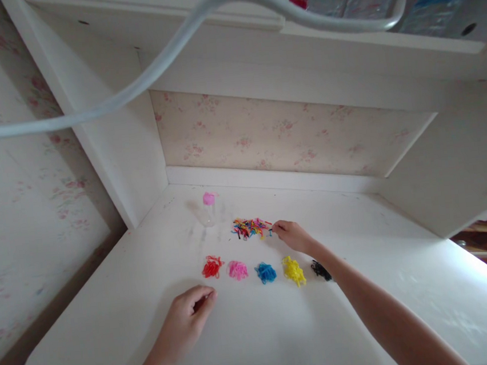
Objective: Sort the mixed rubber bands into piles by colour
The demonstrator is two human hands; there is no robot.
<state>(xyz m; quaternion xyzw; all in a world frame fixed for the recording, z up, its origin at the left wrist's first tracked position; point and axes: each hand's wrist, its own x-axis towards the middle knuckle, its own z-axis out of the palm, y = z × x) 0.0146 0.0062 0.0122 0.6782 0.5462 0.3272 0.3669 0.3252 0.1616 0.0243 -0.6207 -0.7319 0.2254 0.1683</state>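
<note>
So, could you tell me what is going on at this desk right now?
A person's right hand touches the edge of a mixed pile of small coloured bands on a white desk. Nearer them lies a row of one-colour piles: red, pink, blue, yellow, black. The left hand rests curled on the desk by the red one. A small clear bottle with a pink cap stands left of the mixed pile.

Five piles (265, 272) line the desk (283, 328); behind them lies a heap (250, 228), a bottle (208, 210) to its left.
</note>
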